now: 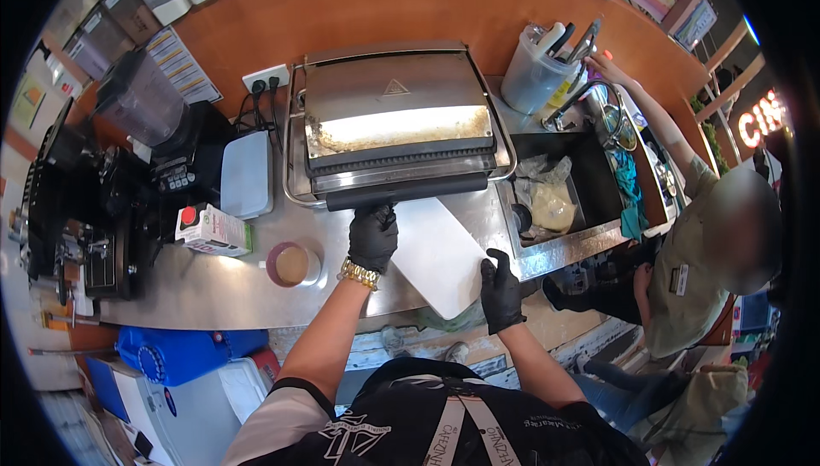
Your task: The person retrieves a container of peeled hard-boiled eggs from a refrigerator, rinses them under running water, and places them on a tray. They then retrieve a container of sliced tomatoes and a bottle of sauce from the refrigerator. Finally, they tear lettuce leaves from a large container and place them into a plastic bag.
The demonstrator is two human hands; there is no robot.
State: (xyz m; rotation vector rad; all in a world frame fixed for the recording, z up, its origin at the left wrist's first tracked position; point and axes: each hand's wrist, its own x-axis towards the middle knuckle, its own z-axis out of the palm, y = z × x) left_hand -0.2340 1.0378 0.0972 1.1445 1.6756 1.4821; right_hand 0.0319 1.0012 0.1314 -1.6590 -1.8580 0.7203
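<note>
My left hand (373, 240), in a black glove with a gold-coloured watch at the wrist, is bunched just below the black handle (407, 192) of a contact grill (397, 107). Its fingertips are hidden, so I cannot tell whether it grips the handle or the board beside it. The grill's lid is down. A white cutting board (439, 254) lies slantwise between my hands, its near corner past the counter's front edge. At the board's right corner, my right hand (501, 292), also gloved in black, appears to hold the edge.
On the steel counter (224, 293) stand a cup of brown drink (293, 265), a carton (214, 229), a lidded tub (247, 174) and a blender (160, 113). Right of the grill, a sink (580, 178) holds a plastic bag (551, 203). A co-worker (685, 274) reaches toward the utensil container (535, 75).
</note>
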